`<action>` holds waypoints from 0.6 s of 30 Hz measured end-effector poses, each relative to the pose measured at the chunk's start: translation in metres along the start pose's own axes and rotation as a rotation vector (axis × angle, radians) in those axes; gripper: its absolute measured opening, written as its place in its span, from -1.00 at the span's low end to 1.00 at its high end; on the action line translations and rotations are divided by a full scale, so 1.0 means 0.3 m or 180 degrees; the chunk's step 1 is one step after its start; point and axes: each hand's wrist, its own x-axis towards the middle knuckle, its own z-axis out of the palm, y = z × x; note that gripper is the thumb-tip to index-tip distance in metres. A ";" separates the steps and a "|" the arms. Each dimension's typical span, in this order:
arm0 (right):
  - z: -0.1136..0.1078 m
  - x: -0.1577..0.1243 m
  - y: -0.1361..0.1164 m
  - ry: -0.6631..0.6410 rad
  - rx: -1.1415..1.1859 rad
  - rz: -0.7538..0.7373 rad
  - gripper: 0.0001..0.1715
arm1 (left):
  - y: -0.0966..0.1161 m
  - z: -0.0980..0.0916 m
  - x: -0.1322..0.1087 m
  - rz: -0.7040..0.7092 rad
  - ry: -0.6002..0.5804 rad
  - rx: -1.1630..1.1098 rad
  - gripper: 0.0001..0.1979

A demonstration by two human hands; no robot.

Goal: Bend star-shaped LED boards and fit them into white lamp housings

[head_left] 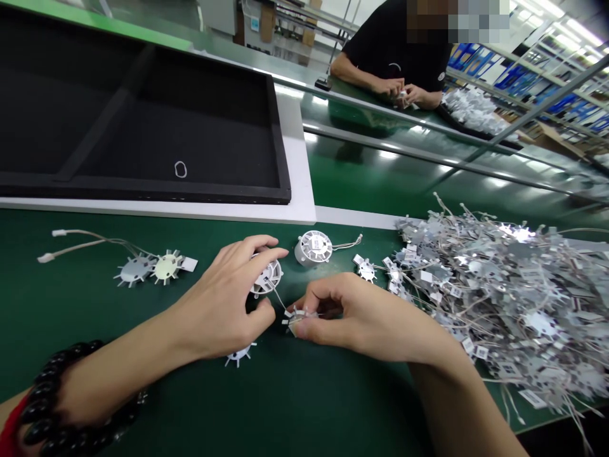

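Observation:
My left hand [233, 295] is closed around a white round slotted housing [267, 278], fingers over its top and thumb near its lower side. My right hand [337, 311] pinches a small spoked disc [295, 320] between thumb and fingers. A thin wire runs from the housing to this disc. Partly hidden below my left hand lies another spoked disc [240, 355]. Just beyond my hands stands a second round housing [314, 247] with a label on top and a short wire with a connector.
A large heap of spoked discs with wires [499, 298] covers the right side. At left lie a silvery disc [136, 270] and a yellowish disc [167, 266]. A black tray [283, 193] sits on a white board [299, 212]. Across the bench a person [399, 47] handles small parts.

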 end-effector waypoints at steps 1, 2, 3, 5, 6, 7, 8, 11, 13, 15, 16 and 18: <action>-0.001 -0.001 -0.001 -0.0001 -0.0019 0.0013 -0.63 | 0.001 -0.001 0.001 -0.0032 -0.0024 -0.0035 -0.45; -0.002 -0.003 -0.002 0.0002 -0.0044 0.0017 -0.63 | 0.001 -0.001 0.003 -0.0068 -0.0041 -0.0067 -0.46; -0.003 -0.004 -0.004 0.0005 -0.0078 0.0015 -0.63 | 0.000 0.000 0.005 -0.0101 -0.0048 -0.0094 -0.48; -0.006 -0.007 -0.009 0.0002 -0.0148 -0.0005 -0.63 | -0.005 0.007 0.010 -0.0093 -0.0029 -0.0095 -0.50; -0.007 -0.009 -0.010 0.0001 -0.0182 -0.0023 -0.63 | -0.008 0.012 0.012 -0.0046 -0.0009 -0.0074 -0.51; -0.009 -0.009 -0.012 -0.0008 -0.0211 -0.0038 -0.63 | -0.012 0.017 0.013 0.0017 0.0011 -0.0054 -0.52; -0.011 -0.010 -0.012 -0.0027 -0.0238 -0.0057 -0.63 | -0.015 0.021 0.014 0.0079 0.0030 -0.0037 -0.53; -0.020 -0.012 -0.006 -0.0133 -0.0260 -0.0105 -0.62 | -0.022 0.033 0.013 0.0125 0.0047 -0.0067 -0.56; -0.028 -0.014 0.000 -0.0173 -0.0195 -0.0107 -0.62 | -0.025 0.037 0.012 0.0104 0.0031 -0.0109 -0.57; -0.035 -0.015 0.004 -0.0063 0.0008 -0.0143 -0.64 | -0.029 0.039 0.012 0.0136 0.0022 -0.0096 -0.57; -0.036 -0.015 0.004 0.0033 0.0147 -0.0188 -0.64 | -0.031 0.040 0.012 0.0185 0.0025 -0.0055 -0.57; -0.034 -0.011 0.003 0.0248 0.0433 -0.0351 -0.63 | -0.035 0.042 0.014 0.0360 0.0032 0.0098 -0.59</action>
